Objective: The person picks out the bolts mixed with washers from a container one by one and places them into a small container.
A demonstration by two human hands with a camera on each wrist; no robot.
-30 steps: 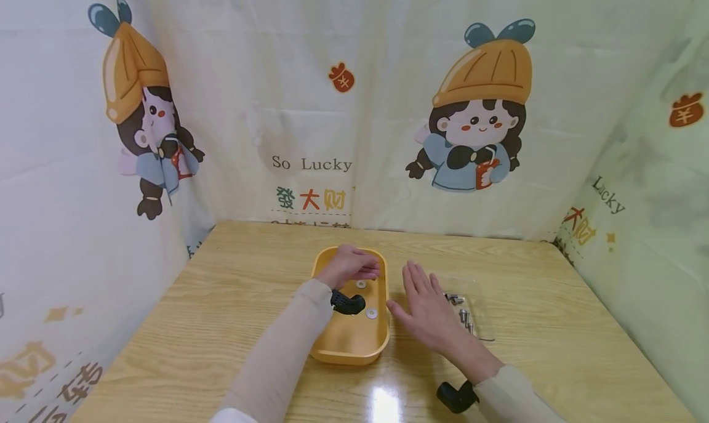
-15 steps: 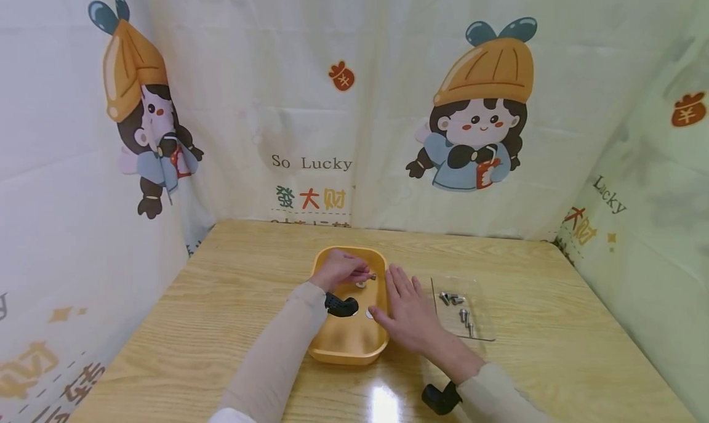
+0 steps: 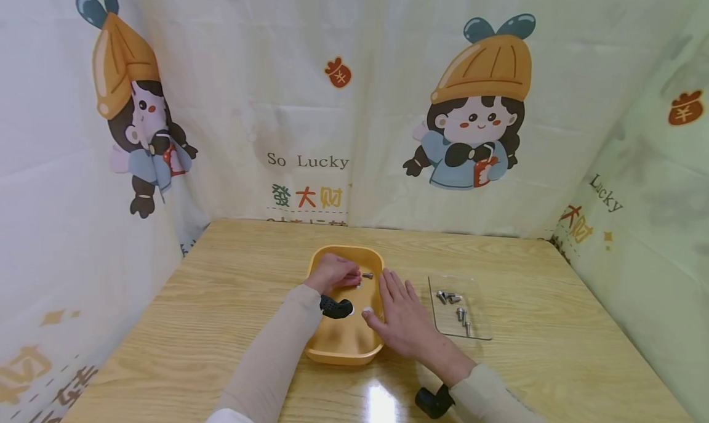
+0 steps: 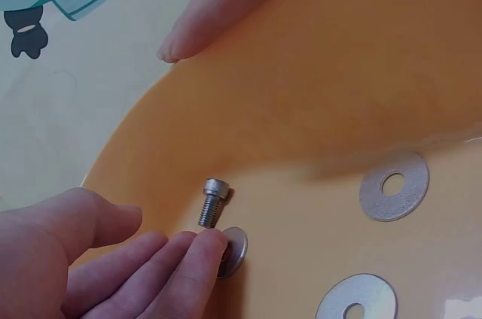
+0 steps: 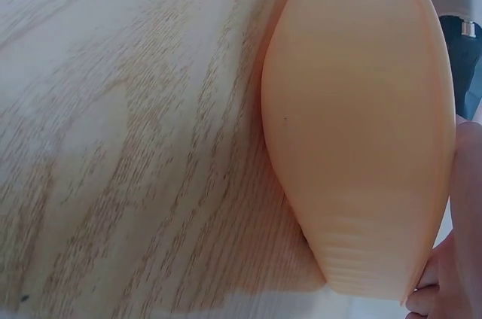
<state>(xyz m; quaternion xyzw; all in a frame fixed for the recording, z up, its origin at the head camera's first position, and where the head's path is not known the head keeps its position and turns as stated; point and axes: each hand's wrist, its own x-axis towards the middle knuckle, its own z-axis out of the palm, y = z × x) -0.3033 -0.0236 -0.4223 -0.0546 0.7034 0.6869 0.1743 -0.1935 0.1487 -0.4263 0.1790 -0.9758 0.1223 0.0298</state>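
Observation:
My left hand (image 3: 334,271) is inside the far part of an orange tray (image 3: 342,359). In the left wrist view, its fingertips touch a tilted metal washer (image 4: 238,248), while the thumb stays apart from the fingers. Just beyond them, a short cylinder-headed bolt (image 4: 213,200) lies in the tray. Two more washers lie flat there, a farther washer (image 4: 412,186) and a nearer washer (image 4: 365,294), partly cut off. With straight fingers, my right hand (image 3: 407,317) rests along the tray's right rim; the right wrist view shows the outer tray wall (image 5: 354,123).
Right of the tray, a clear shallow dish (image 3: 480,317) holds several bolts (image 3: 461,314) on the wooden table (image 3: 249,257). Black wrist devices show on the left wrist (image 3: 336,308) and right wrist (image 3: 434,402). A printed curtain (image 3: 376,133) stands behind.
My right hand has moved left onto the tray's rim. The bolt at my left fingertips half a second ago now lies apart from them, and the left hand has shifted slightly left.

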